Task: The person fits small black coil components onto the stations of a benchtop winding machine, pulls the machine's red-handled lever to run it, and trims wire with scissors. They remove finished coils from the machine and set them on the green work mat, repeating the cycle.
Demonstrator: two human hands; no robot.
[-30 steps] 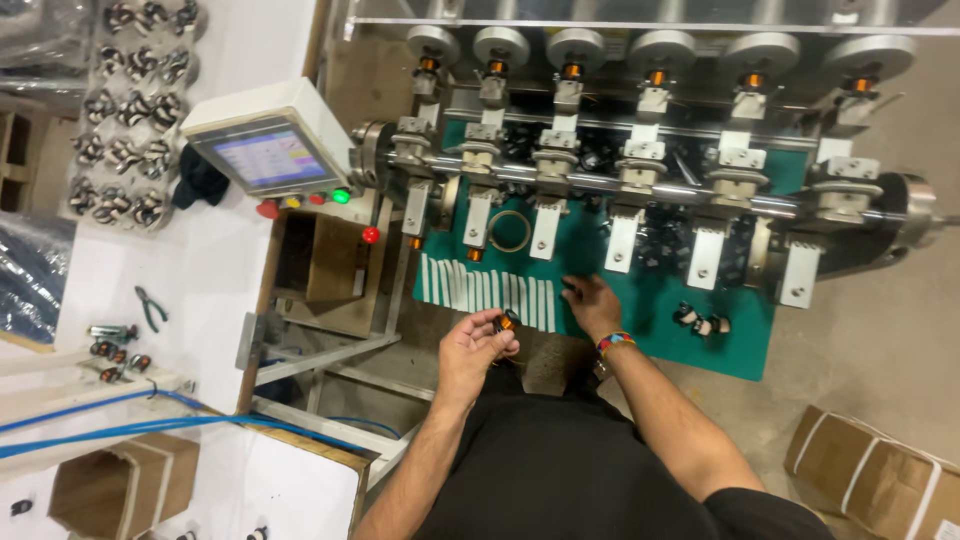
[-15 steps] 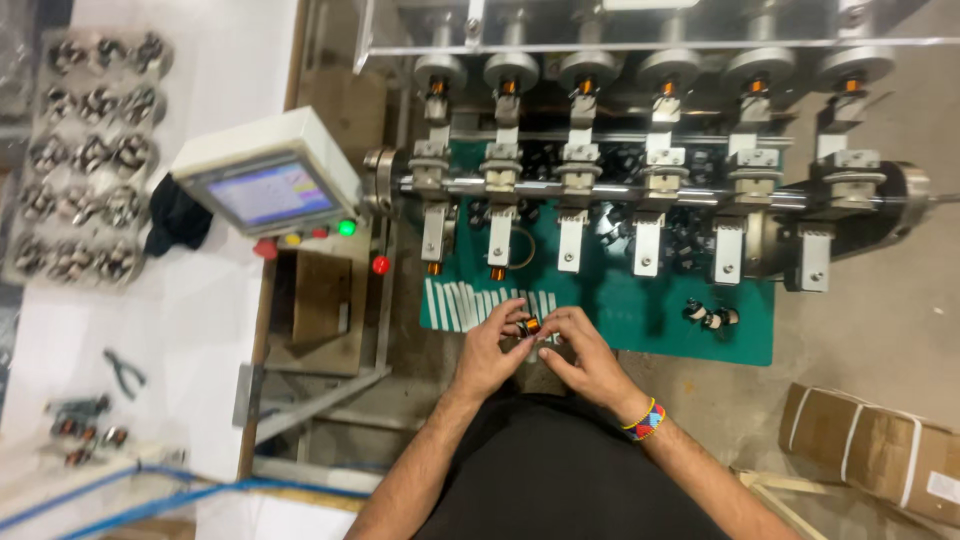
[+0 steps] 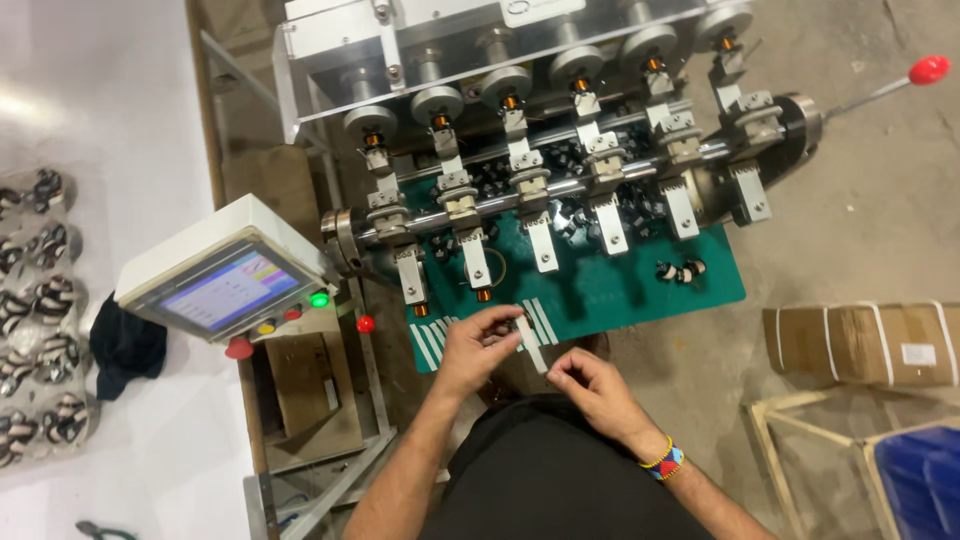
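My left hand [image 3: 478, 347] and my right hand [image 3: 592, 388] meet over the front edge of a green mat [image 3: 610, 288] below a winding machine [image 3: 560, 150]. Between their fingertips they hold a thin white strip [image 3: 530, 345], tilted, with the left hand pinching its upper end and the right hand at its lower end. A small dark part seems tucked in the left fingers; I cannot tell what it is. More white strips [image 3: 432, 343] lie in a row on the mat next to the left hand. A beaded band circles my right wrist.
A control box with a screen [image 3: 225, 283] and coloured buttons stands at the left. Several small dark coils [image 3: 680, 270] lie on the mat's right. A lever with a red knob [image 3: 928, 69] sticks out far right. Cardboard boxes [image 3: 860, 345] sit on the floor.
The view has swung right and nearer. My hands, which were apart a second ago, have come together and now hold a white strip between them.
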